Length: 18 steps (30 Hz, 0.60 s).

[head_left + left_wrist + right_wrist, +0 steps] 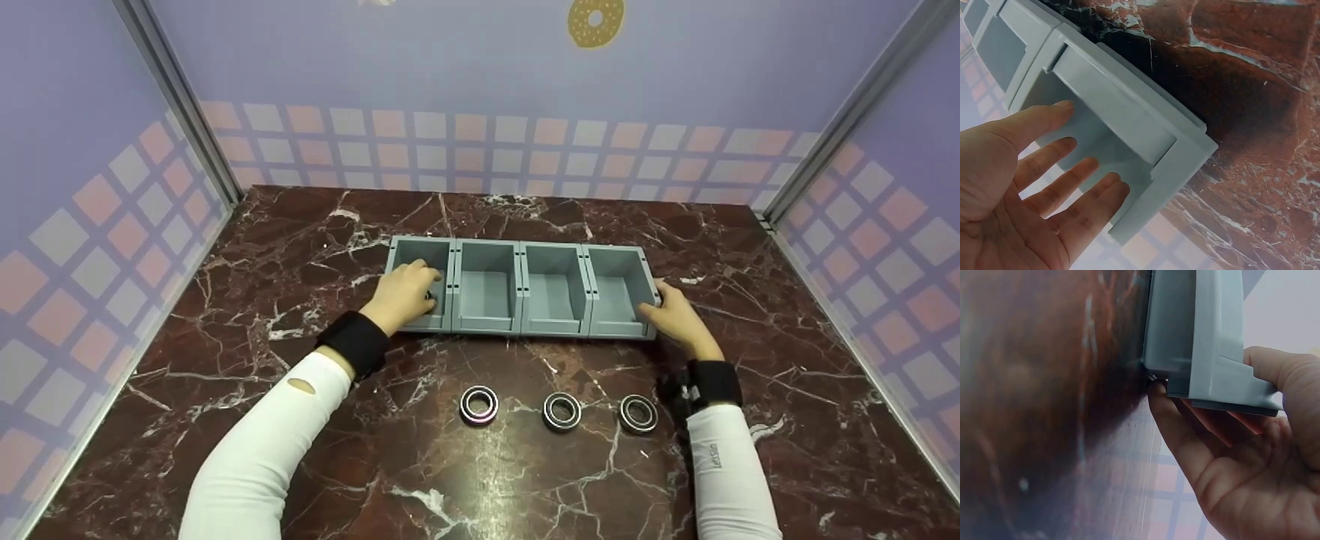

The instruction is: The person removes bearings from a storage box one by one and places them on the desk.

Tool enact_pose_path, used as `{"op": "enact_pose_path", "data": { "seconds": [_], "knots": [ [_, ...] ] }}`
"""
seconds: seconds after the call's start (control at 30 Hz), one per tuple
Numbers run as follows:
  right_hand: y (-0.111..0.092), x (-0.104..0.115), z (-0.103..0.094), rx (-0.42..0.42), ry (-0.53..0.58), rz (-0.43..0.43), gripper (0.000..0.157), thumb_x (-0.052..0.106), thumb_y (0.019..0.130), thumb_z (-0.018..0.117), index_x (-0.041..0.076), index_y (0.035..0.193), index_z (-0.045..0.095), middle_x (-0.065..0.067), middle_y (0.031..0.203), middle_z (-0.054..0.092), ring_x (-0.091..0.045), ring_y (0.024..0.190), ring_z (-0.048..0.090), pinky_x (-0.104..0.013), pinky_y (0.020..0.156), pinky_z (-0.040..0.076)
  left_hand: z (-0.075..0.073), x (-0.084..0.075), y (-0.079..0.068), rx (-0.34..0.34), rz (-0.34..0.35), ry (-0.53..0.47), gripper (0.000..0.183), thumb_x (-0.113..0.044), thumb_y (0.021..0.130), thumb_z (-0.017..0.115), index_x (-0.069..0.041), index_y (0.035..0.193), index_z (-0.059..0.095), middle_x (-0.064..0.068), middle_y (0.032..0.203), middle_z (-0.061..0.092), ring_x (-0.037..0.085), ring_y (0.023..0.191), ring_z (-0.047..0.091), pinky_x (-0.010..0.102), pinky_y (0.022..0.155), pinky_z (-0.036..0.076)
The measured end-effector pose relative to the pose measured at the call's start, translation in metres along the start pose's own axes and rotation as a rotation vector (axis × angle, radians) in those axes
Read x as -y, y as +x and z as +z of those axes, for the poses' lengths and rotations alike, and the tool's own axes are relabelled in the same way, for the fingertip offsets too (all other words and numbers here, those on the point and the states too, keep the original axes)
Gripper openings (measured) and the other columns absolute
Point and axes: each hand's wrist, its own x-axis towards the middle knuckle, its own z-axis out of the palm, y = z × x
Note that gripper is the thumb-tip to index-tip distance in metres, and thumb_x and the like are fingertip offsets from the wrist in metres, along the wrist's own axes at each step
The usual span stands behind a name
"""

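A row of joined grey storage bins [487, 325] stands on the marbled table. My left hand [405, 295] reaches over the leftmost bin; its fingers are loosely bent and spread, with a gap between thumb and fingertips. In the left wrist view that hand [1044, 191] hovers at the mouth of the end bin [1117, 107], with nothing visible in its grasp. At the other end, my right hand [677, 319] grips the outer wall of the rightmost bin, thumb inside and fingers outside. The right wrist view shows this hand's fingers [1176, 436] beneath the bin's side edge [1219, 382].
Three ring-shaped bearings lie nearer than the bins: a left one [479, 406] with a purplish sheen, a middle one [562, 412] and a right one [638, 414] beside the right forearm. Patterned panels [480, 90] enclose the table [337, 480] at the back and sides.
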Motion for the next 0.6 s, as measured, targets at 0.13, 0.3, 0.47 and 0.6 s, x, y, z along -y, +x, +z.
{"op": "enact_pose_path", "data": {
  "seconds": [0.13,0.3,0.47,0.6],
  "knots": [
    [0.0,-0.002,0.0,0.007,0.026,-0.005,0.048,0.0,0.092,0.054,-0.016,0.138,0.05,-0.036,0.126,0.063,-0.008,0.092,0.057,-0.011,0.077,0.046,0.003,0.0,0.005,0.039,-0.019,-0.006,0.041,-0.009,0.091,0.069,-0.002,0.131,0.068,0.023,0.127,0.067,0.044,0.115,0.065,0.054,0.1,0.056],
    [-0.001,-0.001,0.0,0.008,0.06,-0.004,0.05,-0.001,0.092,0.055,-0.016,0.14,0.049,-0.036,0.127,0.062,-0.009,0.093,0.057,-0.011,0.076,0.046,0.008,0.001,0.011,0.068,-0.043,-0.002,0.042,-0.012,0.092,0.071,-0.002,0.133,0.067,0.023,0.13,0.066,0.044,0.117,0.065,0.054,0.102,0.055],
    [0.0,0.0,0.0,0.012,0.059,0.002,0.049,0.0,0.093,0.055,-0.016,0.139,0.049,-0.037,0.128,0.061,-0.007,0.093,0.057,-0.011,0.077,0.046,0.014,0.003,0.014,0.083,-0.079,-0.005,0.041,-0.014,0.091,0.073,-0.002,0.131,0.068,0.023,0.129,0.066,0.044,0.117,0.065,0.055,0.1,0.056],
    [0.0,0.001,0.0,0.017,0.039,0.025,0.05,0.001,0.094,0.053,-0.014,0.142,0.048,-0.035,0.13,0.061,-0.007,0.094,0.057,-0.012,0.079,0.045,0.018,0.004,0.015,0.078,-0.101,-0.012,0.033,-0.013,0.09,0.074,-0.001,0.12,0.071,0.023,0.125,0.067,0.044,0.115,0.066,0.057,0.097,0.057]
  ]
}}
